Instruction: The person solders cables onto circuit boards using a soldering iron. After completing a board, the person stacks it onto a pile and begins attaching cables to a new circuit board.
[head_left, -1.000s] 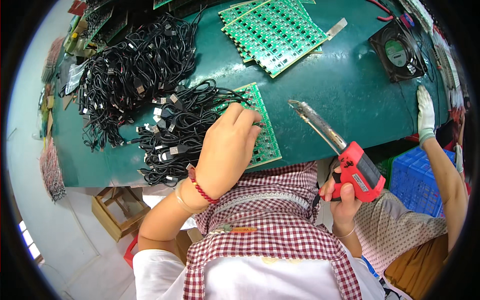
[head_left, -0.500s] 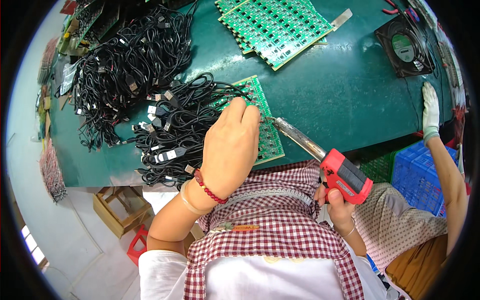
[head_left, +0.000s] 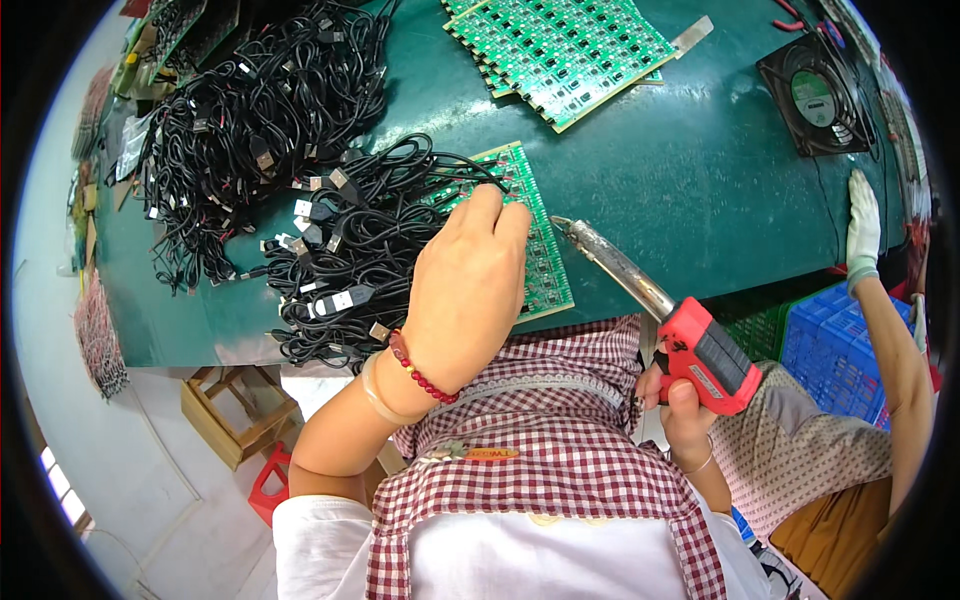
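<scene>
The left hand (head_left: 468, 290) lies palm down on a flat green circuit board (head_left: 540, 250), fingers together and pressed near its upper edge where thin wires meet it; whether the fingertips pinch anything there I cannot tell. A string of dark red beads circles the wrist. The board rests at the near edge of the dark green surface (head_left: 700, 190), gridded with small dark parts. Just left of it sprawls a glossy tangle of black cables (head_left: 340, 250) with squared metal plugs.

The right hand (head_left: 685, 405) is clamped around the red plastic grip of a soldering gun (head_left: 670, 320). Its long dull metal barrel slants up and left, its tip just beside the board's right edge.

Farther back lies a fanned stack of green panels (head_left: 565, 50), and at the right a square black fan (head_left: 815, 95). A co-worker's white-gloved hand (head_left: 862, 225) rests flat on the surface edge.

Compared with a second ago, the gun's tip sits closer to the board, and the left hand has stayed put.
</scene>
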